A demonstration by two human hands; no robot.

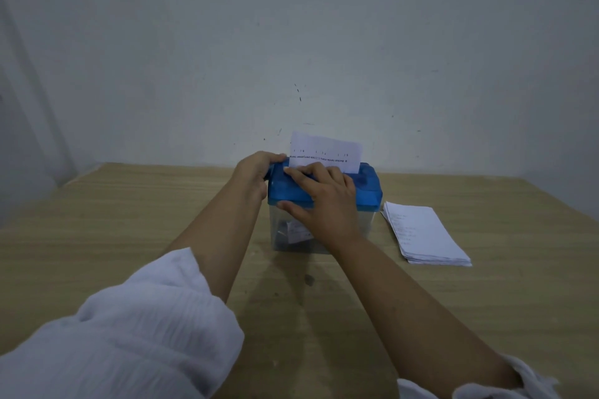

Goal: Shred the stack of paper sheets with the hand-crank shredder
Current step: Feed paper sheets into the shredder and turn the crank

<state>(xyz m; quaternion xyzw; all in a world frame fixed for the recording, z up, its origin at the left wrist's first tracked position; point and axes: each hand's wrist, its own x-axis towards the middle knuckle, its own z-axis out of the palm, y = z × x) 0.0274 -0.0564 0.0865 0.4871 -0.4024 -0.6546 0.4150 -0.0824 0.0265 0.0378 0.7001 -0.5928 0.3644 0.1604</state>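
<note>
Blue-lidded clear shredder (366, 191), printed sheet (325, 154) upright

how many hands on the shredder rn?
2. Left hand curls round the left end of the lid, hiding what's under it. Right hand lies across the lid top, thumb on its front edge.

Blue shredder lid (366, 188) sat over a clear greyish bin (276, 232). The sheet (324, 152) was white with black print, and the stack (424, 233) was white with faint print. The counter (129, 220) showed pale wood grain. The wall (291, 42) was grey-white with dark specks. The sleeve (129, 334) was white.
</note>
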